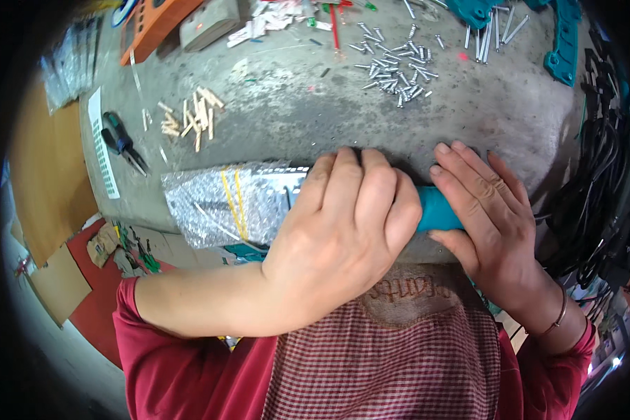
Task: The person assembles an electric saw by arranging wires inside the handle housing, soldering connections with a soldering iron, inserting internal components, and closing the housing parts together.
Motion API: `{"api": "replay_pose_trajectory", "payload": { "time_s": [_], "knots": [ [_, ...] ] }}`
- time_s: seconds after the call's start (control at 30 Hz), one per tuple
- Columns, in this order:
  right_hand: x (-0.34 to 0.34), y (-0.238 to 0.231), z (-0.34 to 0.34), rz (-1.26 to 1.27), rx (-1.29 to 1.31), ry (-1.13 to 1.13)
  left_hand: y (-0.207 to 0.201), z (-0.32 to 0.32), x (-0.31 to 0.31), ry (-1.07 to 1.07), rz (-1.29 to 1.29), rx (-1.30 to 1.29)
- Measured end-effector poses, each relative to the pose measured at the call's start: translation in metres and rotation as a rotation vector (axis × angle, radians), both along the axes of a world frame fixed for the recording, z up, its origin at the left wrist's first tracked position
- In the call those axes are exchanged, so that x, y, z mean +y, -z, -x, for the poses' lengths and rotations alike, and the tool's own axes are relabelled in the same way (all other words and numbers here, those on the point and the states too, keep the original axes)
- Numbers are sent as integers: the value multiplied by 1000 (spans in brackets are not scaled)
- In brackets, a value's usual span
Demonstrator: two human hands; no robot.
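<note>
A long object lies across the bench in front of me, with a teal casing at its right end and clear bubble wrap round its left end, bound by yellow rubber bands. My left hand is closed over the middle, fingers curled down across it, hiding most of that part. Around the teal end, my right hand has its thumb on the near side and fairly straight fingers on the far side. A dark edge with silvery marks shows between the wrap and my left hand.
Beyond my hands lie a pile of screws and small wooden sticks. Pliers rest at the left beside a white strip. Teal casing parts stand far right, with black cables along the right edge. An orange box is far left.
</note>
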State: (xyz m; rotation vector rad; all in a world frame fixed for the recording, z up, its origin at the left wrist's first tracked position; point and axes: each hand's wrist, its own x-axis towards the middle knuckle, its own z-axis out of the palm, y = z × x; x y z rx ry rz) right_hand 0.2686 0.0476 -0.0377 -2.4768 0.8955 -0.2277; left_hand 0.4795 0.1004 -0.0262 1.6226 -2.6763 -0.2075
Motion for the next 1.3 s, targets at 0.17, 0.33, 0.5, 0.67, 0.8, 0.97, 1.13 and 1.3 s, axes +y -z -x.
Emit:
{"api": "replay_pose_trajectory", "payload": {
  "time_s": [0.17,0.33,0.5,0.67,0.8,0.97,1.13,1.3],
  "knots": [
    [2,4,-3,40,-62,23,5,0,1,-46,-81,197],
    [-8,-14,-1,-400,-365,293,2,-6,6,-11,-35,238],
    [-21,-4,-13,-125,-107,-3,0,-11,2,15,-65,266],
    [-19,3,-15,-25,5,-4,-1,-7,-3,20,-44,289],
    [-19,8,-15,93,26,-69,0,-9,0,11,-55,286],
    [-36,-10,-19,240,-32,131,8,-6,10,36,57,226],
    [-71,3,-38,162,-133,89,12,1,12,35,90,84],
    [-94,23,-65,226,-92,28,3,-2,6,17,-13,220]
  ]
}}
